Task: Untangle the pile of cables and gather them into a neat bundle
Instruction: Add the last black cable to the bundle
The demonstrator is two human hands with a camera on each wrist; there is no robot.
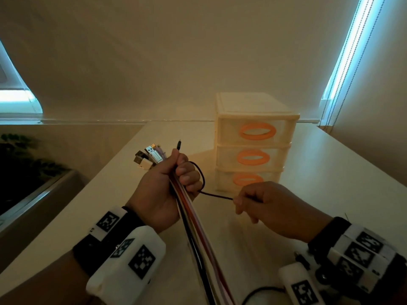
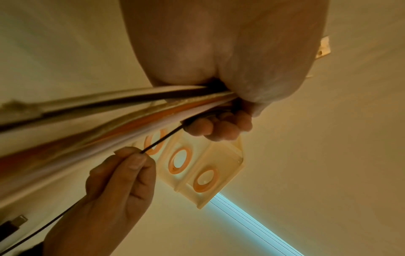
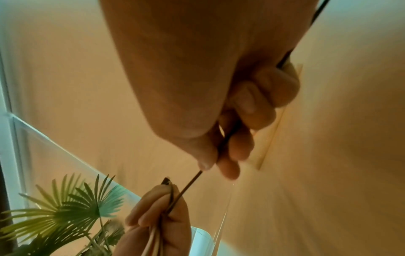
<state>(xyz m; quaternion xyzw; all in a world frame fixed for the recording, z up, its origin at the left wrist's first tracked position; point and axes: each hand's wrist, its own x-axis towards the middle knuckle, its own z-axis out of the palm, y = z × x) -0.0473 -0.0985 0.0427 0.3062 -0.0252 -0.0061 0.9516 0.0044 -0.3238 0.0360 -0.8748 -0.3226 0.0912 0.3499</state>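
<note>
Cables (image 1: 196, 225) stand bunched in our left hand (image 1: 163, 190) above the tabletop's (image 1: 330, 172) middle; the thin black cable (image 1: 217, 195) runs sideways to our right hand (image 1: 264, 205), which pinches it.

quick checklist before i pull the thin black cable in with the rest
1. Left hand grips the cable bundle: ok.
2. Right hand pinches the thin black cable: ok.
3. Black cable lies straight with the others: not ok, it loops round the left hand's fingers.
4. Connector ends gathered above the fist: ok.
5. Black cable's far end free of snags: cannot tell, it runs out of view.
6. Drawer unit stands apart from the hands: ok.
</note>
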